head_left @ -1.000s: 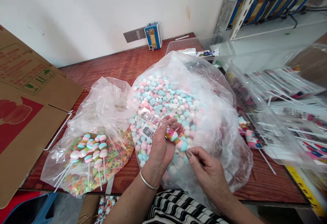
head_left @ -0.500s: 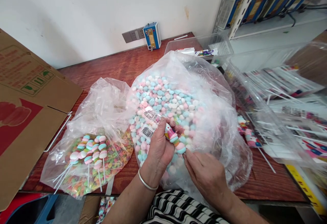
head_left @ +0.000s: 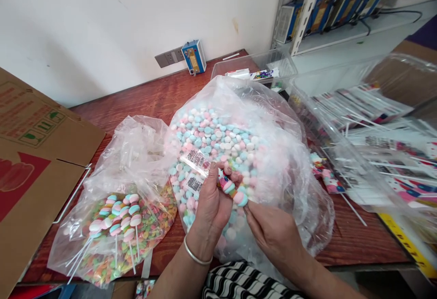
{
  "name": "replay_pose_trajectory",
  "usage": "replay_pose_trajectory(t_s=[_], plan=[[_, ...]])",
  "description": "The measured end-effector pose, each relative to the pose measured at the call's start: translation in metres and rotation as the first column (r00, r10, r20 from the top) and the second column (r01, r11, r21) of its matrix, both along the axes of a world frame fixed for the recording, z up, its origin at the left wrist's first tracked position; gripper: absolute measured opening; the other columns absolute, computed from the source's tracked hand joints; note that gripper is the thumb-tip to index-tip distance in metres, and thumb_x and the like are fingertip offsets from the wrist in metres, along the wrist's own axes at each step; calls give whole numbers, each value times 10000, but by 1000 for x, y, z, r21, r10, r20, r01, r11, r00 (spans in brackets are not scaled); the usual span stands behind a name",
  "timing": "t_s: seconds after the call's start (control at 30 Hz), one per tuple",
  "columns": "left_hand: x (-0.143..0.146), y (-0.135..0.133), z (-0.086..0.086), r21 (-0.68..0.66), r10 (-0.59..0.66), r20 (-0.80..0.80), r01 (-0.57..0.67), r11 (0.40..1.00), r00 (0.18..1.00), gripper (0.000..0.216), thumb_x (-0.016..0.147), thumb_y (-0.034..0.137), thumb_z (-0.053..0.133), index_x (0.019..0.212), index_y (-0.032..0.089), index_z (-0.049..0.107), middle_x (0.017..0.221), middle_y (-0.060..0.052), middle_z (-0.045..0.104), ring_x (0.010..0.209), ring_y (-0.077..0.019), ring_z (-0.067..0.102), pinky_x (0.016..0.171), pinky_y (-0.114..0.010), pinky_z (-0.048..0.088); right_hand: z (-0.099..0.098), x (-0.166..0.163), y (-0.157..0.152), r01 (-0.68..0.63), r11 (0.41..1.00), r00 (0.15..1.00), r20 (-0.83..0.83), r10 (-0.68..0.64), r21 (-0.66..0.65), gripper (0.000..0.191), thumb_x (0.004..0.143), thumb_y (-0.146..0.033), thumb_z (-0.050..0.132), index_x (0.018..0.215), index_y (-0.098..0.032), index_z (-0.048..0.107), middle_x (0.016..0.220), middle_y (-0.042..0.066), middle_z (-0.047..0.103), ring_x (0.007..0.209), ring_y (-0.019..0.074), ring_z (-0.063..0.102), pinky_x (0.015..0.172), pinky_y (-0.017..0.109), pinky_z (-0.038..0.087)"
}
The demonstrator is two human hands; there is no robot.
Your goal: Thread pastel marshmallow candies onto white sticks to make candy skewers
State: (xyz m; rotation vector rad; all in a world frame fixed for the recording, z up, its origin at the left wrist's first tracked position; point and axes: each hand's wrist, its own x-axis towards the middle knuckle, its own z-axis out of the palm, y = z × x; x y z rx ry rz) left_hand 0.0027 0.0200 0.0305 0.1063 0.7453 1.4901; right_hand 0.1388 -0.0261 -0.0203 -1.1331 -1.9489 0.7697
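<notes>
My left hand [head_left: 212,205] is closed around a clear printed candy wrapper [head_left: 196,159], whose barcode end points up and left. A marshmallow candy skewer [head_left: 240,199] in pink and blue sticks out of the wrapper's lower end, partly inside it. My right hand [head_left: 273,230] pinches the skewer at its bottom, and its stick is hidden by the fingers. Below both hands lies a big clear bag of pastel marshmallow candies [head_left: 208,130]. Several finished candy skewers [head_left: 118,215] rest at the left on a clear bag of colourful ring candies [head_left: 160,219].
A cardboard box [head_left: 44,153] stands at the left edge. Clear plastic bins [head_left: 327,153] at the right hold printed wrappers and white sticks. Near them lies a wrapped candy skewer [head_left: 329,180]. A blue device [head_left: 194,58] stands by the wall on the wooden table [head_left: 136,94].
The view has shifted a little, so the background sits slightly lower and further left. The skewer's candies stay partly in the wrapper, and both hands keep nearly the same grip.
</notes>
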Motion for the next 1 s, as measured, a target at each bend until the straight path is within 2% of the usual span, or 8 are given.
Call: replay_pose_trajectory(t_s=[0.1, 0.2, 0.57, 0.67, 0.77, 0.83, 0.9, 1.0], plan=[[0, 1, -1, -70, 30, -13, -31, 997, 999, 186, 901, 309, 598, 802, 153, 596, 758, 3, 538, 679, -100, 548, 793, -292, 526, -2, 6, 4, -46, 888, 940, 320, -117, 458, 229, 946, -111, 489, 1069, -92, 681, 598, 24, 592, 556, 142, 492, 580, 309, 302], [-3, 1, -3, -125, 58, -9, -58, 990, 998, 184, 902, 297, 597, 793, 149, 595, 768, -7, 548, 676, -101, 556, 769, -279, 523, -1, 7, 7, -67, 856, 912, 379, -155, 512, 254, 957, -102, 470, 1139, -87, 647, 621, 33, 604, 567, 158, 515, 584, 325, 321], [-1, 0, 2, 33, 10, 30, -11, 999, 999, 237, 901, 398, 586, 846, 169, 613, 778, 2, 558, 713, -108, 568, 810, -295, 510, 4, 3, 0, -15, 985, 984, -178, -16, -172, 208, 952, -277, 500, 814, -177, 619, 656, 11, 578, 574, 128, 524, 546, 251, 393], [-1, 0, 0, 96, -18, 22, 16, 995, 1000, 291, 911, 445, 547, 836, 171, 609, 750, 9, 550, 695, -106, 560, 819, -299, 505, 11, 2, 1, -307, 672, 831, -534, -156, -674, 282, 924, -430, 526, 798, -184, 580, 484, -84, 384, 374, 64, 275, 377, 203, 223], [-1, -1, -3, 124, -64, 28, 60, 990, 998, 310, 891, 483, 561, 843, 181, 606, 746, 16, 552, 708, -113, 572, 862, -319, 496, 16, -1, 3, -547, 372, 681, -657, -323, -750, 322, 878, -507, 563, 828, -189, 567, 430, -140, 256, 319, 38, 103, 335, 196, 113], [1, -2, -5, 108, -80, 18, 78, 991, 997, 304, 879, 482, 585, 846, 180, 610, 728, 16, 552, 715, -121, 581, 873, -322, 492, 15, -2, 5, -497, 438, 713, -640, -287, -749, 327, 890, -503, 549, 809, -187, 570, 439, -129, 276, 319, 43, 141, 337, 199, 146], [4, -4, -6, 88, -83, -18, 84, 993, 996, 275, 880, 448, 602, 847, 175, 616, 715, 11, 557, 712, -127, 586, 853, -313, 492, 12, -3, 5, -249, 714, 840, -513, -177, -655, 294, 912, -440, 537, 786, -180, 593, 488, -77, 401, 375, 69, 304, 386, 210, 246], [8, -5, -6, 41, -63, -47, 65, 997, 997, 230, 884, 391, 617, 835, 167, 619, 738, 0, 572, 730, -126, 589, 837, -300, 493, 6, -1, 6, 91, 989, 978, -174, -110, -117, 178, 914, -294, 557, 835, -179, 669, 620, 11, 578, 563, 132, 508, 542, 257, 373]])
